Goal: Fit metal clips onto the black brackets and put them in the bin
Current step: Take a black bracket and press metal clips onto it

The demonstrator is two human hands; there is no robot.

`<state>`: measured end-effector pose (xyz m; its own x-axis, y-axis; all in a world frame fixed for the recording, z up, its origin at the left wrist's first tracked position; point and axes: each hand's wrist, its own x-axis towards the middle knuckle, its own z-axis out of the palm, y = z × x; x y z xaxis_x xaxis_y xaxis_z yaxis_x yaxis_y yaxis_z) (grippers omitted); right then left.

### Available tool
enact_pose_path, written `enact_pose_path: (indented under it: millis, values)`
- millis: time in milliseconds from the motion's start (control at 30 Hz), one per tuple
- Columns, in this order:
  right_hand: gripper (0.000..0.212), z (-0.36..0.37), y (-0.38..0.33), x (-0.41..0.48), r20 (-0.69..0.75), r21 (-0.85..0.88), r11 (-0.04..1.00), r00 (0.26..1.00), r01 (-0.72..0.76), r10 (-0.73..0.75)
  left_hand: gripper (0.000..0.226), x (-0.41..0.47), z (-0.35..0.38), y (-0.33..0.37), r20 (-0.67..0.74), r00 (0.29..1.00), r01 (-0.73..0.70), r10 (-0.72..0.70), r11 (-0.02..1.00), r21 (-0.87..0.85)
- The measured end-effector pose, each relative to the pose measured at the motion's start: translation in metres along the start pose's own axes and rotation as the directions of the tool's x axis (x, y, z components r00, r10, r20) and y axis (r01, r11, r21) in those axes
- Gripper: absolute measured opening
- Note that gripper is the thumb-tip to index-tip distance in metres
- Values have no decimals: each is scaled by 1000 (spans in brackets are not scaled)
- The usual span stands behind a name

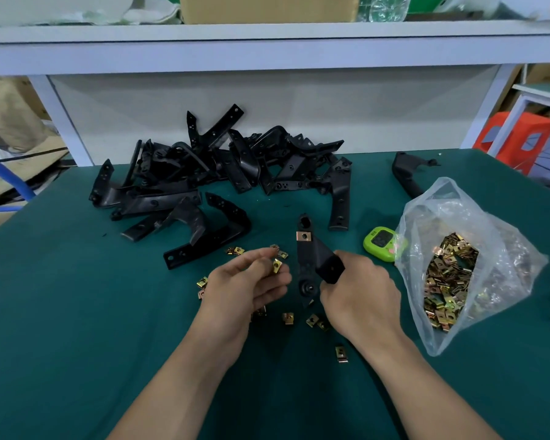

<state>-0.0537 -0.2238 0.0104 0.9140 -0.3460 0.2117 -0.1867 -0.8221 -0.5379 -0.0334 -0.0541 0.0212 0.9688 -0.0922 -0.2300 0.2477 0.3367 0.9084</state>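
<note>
The right hand [359, 287] grips one black bracket [311, 258] in the middle of the frame, tipped up so the person can see where clips go. One fitted clip [304, 236] sits near its top end. The left hand [248, 281] pinches one spare clip [277, 265] in its fingertips, just beside the bracket, likely ready to push on. About ten loose clips [288, 318] lie on the green table [77, 312] round the hands, easy to grab. One plastic bag [451, 281] at the right holds too many to count. The pile of brackets [219, 173] at upper middle is too tangled to count. One lone bracket [407, 176] lies upper right. One green timer [381, 244] sits beside the bag. No bin shows.
</note>
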Motion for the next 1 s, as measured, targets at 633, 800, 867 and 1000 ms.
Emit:
enact_pose_path:
  millis: [633, 800, 867, 1000]
  values:
    - [21, 1, 0, 1, -30, 6, 1000, 1000, -7, 7, 26, 4, -13, 0, 260, 964, 103, -58, 981, -163]
    - [18, 0, 1, 4, -58, -12, 1000, 998, 7, -7, 30, 1, -14, 2, 339, 940, 76, -43, 994, -84]
    - [17, -1, 2, 6, -61, -6, 1000, 998, 13, -13, 41, -2, -15, 5, 373, 927, 57, -45, 998, -22]
    - [19, -2, 2, 6, -39, -12, 999, 999, 30, -31, 50, -6, -14, 7, 391, 920, 10, -21, 1000, 30]
